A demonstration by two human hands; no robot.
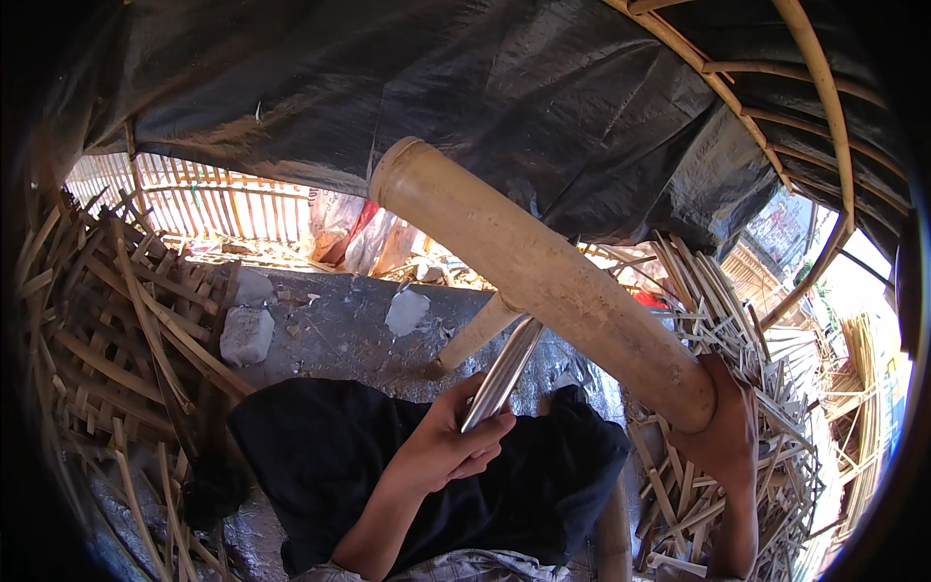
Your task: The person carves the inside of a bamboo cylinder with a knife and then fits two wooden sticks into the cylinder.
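A thick bamboo pole (524,262) slants across the middle, its far end high at the left and its near end low at the right. My right hand (720,427) is wrapped round that near end. In my left hand (454,441) is a shiny metal blade (506,373), pointing up and right toward the pole's underside. The blade's upper tip meets the pole's edge, and I cannot tell whether they touch. A shorter round wooden piece (475,335) shows from behind the pole, just left of the blade. Dark cloth (339,456) covers my lap below.
Split bamboo strips and woven bamboo (107,359) are heaped at the left. More loose strips (766,417) lie at the right, near my right arm. A pale block (246,336) sits on the grey ground sheet (339,339). Black plastic sheeting (291,87) hangs low ahead.
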